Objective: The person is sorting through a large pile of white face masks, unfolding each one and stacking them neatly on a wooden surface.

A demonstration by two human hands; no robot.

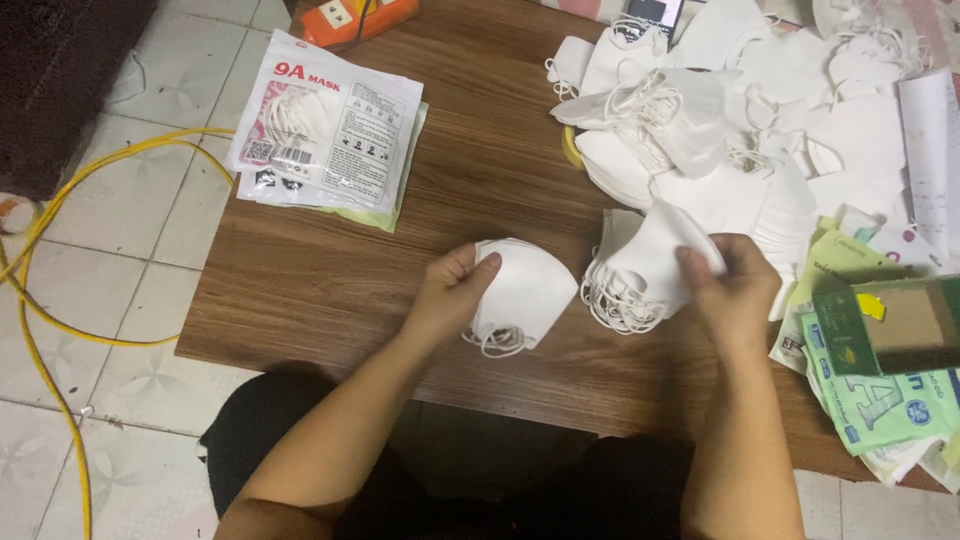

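Note:
My left hand [450,293] grips the edge of a small stack of folded white masks [525,292] lying on the brown wooden table [330,290]. My right hand [733,285] pinches a single white mask [660,250] at its top edge, lifted over another stack of masks [618,295] whose ear loops hang toward me. Behind them, a large heap of loose white masks [740,110] covers the table's far right.
Sealed plastic packs of masks [330,125] lie at the table's far left. Green printed packets [880,405] and a brown-and-green cardboard box [900,325] sit at the right edge. A yellow cable [60,250] runs over the tiled floor on the left.

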